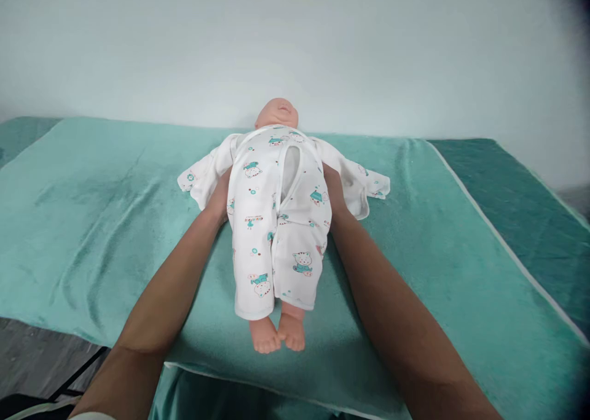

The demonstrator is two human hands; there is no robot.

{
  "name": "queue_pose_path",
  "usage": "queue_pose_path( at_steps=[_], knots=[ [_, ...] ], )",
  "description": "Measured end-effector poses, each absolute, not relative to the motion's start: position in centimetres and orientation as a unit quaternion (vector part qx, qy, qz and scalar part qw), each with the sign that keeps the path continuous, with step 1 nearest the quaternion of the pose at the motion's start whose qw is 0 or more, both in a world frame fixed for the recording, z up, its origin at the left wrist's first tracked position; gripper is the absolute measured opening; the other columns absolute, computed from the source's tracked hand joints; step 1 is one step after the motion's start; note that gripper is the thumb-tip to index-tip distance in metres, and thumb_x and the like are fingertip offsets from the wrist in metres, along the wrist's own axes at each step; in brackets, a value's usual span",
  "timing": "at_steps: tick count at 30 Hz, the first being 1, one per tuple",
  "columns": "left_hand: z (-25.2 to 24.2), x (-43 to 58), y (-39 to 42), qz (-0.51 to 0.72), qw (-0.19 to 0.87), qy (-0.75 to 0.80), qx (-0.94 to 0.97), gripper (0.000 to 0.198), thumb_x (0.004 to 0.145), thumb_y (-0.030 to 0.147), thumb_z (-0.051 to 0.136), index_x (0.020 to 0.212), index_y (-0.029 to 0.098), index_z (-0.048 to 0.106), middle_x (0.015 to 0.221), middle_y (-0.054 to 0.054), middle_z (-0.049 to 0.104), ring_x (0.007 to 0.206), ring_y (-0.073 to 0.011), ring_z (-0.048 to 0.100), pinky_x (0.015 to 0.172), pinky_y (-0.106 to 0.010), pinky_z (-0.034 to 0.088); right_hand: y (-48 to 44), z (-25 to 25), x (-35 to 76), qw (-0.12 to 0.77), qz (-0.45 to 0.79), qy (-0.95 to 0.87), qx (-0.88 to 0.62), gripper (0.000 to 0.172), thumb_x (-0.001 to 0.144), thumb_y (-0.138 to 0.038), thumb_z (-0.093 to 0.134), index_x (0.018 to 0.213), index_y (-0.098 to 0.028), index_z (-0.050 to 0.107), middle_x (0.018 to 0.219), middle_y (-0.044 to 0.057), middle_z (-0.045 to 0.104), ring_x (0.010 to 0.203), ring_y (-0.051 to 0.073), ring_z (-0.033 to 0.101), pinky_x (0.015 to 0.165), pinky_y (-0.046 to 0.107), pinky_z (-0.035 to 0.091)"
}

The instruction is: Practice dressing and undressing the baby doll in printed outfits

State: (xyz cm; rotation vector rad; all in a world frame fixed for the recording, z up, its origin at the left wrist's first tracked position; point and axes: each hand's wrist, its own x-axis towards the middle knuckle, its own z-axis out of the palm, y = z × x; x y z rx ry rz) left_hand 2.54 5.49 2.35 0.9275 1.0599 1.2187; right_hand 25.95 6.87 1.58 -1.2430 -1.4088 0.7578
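Observation:
A baby doll [278, 114] lies on its back with its feet toward me. It wears white split-crotch pants [302, 235] printed with small cartoon animals, and a matching white jacket [338, 155] with its sleeves spread to both sides. The pants reach up to the doll's chest. My left hand [222, 194] is at the doll's side on the left, between the pants and the jacket's lower edge. My right hand [334, 189] is at the opposite side in the same way. The fingers of both hands are hidden behind the doll and the cloth.
A light green velvety cloth [124, 223] covers the table, with wrinkles on the left. Darker green cloth [507, 186] shows at the right end. A pale wall [295, 45] stands directly behind the table. Grey floor [34, 355] is visible at the lower left.

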Motion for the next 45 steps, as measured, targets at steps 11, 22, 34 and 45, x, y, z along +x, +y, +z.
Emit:
queue_pose_path(
  at_steps=[11, 22, 34, 45],
  knots=[
    [2.2, 2.5, 5.8, 0.533, 0.589, 0.428, 0.431, 0.045, 0.081, 0.049, 0.075, 0.116, 0.021, 0.072, 0.126, -0.008, 0.075, 0.124, -0.0302, 0.065, 0.109, -0.046, 0.052, 7.9, 0.3, 25.9, 0.558, 0.308, -0.588, -0.498, 0.028, 0.081, -0.049, 0.069, 0.095, -0.025, 0.069, 0.105, 0.006, 0.075, 0.108, 0.028, 0.065, 0.095, 0.045, 0.055],
    [1.8, 2.4, 6.0, 0.536, 0.516, 0.470, 0.475, 0.033, 0.081, 0.045, 0.072, 0.101, 0.018, 0.076, 0.107, -0.007, 0.079, 0.109, -0.0306, 0.070, 0.096, -0.046, 0.058, 7.6, 0.8, 25.6, 0.595, 0.275, -0.497, -0.568, 0.012, 0.077, -0.028, 0.061, 0.088, -0.023, 0.065, 0.084, 0.003, 0.074, 0.084, 0.021, 0.069, 0.080, 0.036, 0.057],
    [2.5, 1.9, 7.3, 0.571, 0.277, 0.459, 0.621, 0.040, 0.100, 0.047, 0.051, 0.127, 0.024, 0.069, 0.140, -0.007, 0.068, 0.136, -0.0236, 0.058, 0.122, -0.044, 0.040, 7.2, 2.3, 25.3, 0.597, 0.300, -0.605, -0.433, 0.029, 0.096, -0.041, 0.058, 0.116, -0.028, 0.075, 0.133, 0.003, 0.071, 0.131, 0.023, 0.061, 0.119, 0.047, 0.042],
    [2.6, 1.3, 6.5, 0.509, 0.321, 0.469, 0.647, 0.058, 0.099, 0.064, 0.043, 0.137, 0.027, 0.065, 0.154, -0.006, 0.057, 0.150, -0.0283, 0.045, 0.129, -0.050, 0.028, 6.4, 2.2, 25.9, 0.517, 0.328, -0.670, -0.421, 0.062, 0.098, -0.068, 0.048, 0.146, -0.031, 0.056, 0.160, 0.001, 0.049, 0.153, 0.024, 0.038, 0.132, 0.045, 0.023]
  ],
)
